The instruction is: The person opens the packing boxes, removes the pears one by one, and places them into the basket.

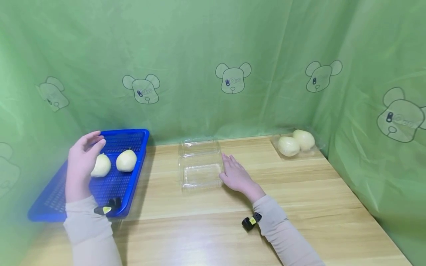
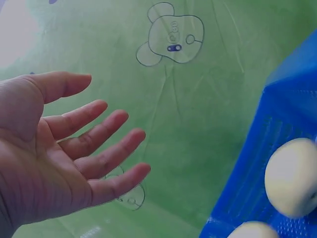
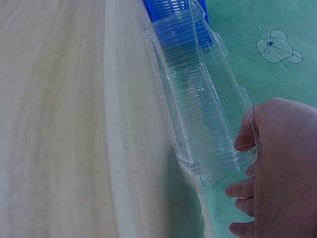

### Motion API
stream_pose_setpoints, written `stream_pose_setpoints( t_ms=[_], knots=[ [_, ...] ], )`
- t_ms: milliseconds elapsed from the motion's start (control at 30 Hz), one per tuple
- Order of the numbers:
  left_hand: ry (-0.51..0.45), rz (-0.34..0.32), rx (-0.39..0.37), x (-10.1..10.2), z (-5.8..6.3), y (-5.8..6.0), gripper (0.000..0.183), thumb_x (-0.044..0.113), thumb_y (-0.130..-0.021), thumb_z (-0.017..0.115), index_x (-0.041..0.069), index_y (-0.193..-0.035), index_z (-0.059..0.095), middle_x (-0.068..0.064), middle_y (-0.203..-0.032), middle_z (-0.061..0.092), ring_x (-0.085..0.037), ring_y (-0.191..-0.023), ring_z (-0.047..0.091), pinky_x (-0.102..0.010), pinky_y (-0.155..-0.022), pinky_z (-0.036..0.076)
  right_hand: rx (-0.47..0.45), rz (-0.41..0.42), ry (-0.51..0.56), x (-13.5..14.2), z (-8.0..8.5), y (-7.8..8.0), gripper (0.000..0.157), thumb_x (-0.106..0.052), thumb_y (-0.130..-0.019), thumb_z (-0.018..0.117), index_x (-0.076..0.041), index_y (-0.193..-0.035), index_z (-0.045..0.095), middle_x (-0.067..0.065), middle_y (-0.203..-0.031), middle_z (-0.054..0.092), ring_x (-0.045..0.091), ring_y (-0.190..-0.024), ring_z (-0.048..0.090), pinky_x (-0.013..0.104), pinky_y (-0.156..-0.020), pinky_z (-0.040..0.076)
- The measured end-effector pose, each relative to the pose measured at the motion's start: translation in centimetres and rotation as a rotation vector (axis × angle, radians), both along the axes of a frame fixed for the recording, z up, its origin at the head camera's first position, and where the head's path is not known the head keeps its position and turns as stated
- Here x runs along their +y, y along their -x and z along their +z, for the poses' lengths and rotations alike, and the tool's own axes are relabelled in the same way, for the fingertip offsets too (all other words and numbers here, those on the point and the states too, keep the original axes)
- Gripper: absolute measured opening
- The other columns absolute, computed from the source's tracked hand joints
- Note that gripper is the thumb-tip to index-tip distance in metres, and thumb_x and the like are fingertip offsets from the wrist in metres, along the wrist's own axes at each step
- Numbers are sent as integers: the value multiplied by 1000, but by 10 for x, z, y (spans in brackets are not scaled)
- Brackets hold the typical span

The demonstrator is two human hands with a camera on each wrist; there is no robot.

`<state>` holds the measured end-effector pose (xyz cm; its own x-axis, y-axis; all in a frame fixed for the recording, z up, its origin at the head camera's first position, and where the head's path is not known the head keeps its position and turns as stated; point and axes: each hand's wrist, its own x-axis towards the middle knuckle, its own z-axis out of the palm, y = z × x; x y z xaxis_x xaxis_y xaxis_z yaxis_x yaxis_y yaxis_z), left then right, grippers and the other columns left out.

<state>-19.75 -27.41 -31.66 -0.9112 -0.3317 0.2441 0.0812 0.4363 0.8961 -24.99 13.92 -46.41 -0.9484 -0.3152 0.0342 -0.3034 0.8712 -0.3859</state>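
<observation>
A clear plastic clamshell container (image 1: 201,170) lies unfolded on the wooden table. At its right side is my right hand (image 1: 237,175), fingers nearly straight. In the right wrist view, the thumb (image 3: 246,133) overlaps the container's (image 3: 198,99) rim while the other fingers extend past its near end; a firm grip is not visible. My left hand (image 1: 81,159) hovers over the blue basket (image 1: 134,195), palm facing inward and fingers loosely bent, holding nothing. Two pale round fruits sit in that basket: one (image 1: 126,161) in full sight, the other (image 1: 102,166) partly hidden behind the left hand.
At the back right, two more pale fruits (image 1: 288,146) rest in a clear plastic container (image 1: 277,142). Green curtains (image 1: 186,74) with bear-head drawings enclose the table (image 1: 199,229) at the back and sides.
</observation>
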Motion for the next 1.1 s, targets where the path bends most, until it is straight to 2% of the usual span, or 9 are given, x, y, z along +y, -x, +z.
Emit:
stream_pose_setpoints(
  t_ms=[300,567,667,867,1100],
  knots=[
    [-49,39,-3,6,7,-7,46,29,-86,57,16,-129,48,13,-111,58,7,-97,51,-3,-79,41,-5,1,14,0,1,-1,69,-35,-90,38,-10,-145,5,6,-152,9,29,-139,9,48,-113,16],
    [-158,77,35,8,11,-15,42,26,-84,60,19,-125,52,9,-113,60,2,-102,53,-4,-79,42,-7,3,4,-1,2,-2,68,-35,-91,38,-10,-145,4,8,-152,11,29,-139,9,47,-113,15],
    [-167,83,42,11,12,-19,42,25,-84,61,18,-124,53,8,-115,60,0,-103,53,-4,-81,42,-11,5,10,-1,2,-3,68,-34,-90,38,-10,-145,5,8,-152,11,29,-139,9,47,-113,15],
    [-150,55,82,20,14,-20,41,21,-83,62,16,-123,54,8,-110,62,0,-101,55,-5,-83,43,-14,5,3,-2,3,-5,69,-34,-90,38,-12,-144,2,6,-152,10,29,-139,9,46,-113,14],
    [11,33,66,31,11,-19,39,27,-86,57,21,-124,52,8,-114,60,4,-102,53,-7,-87,42,-2,5,-2,-2,4,-2,68,-33,-90,39,-9,-144,6,6,-151,10,30,-139,10,47,-113,15]
  ],
)
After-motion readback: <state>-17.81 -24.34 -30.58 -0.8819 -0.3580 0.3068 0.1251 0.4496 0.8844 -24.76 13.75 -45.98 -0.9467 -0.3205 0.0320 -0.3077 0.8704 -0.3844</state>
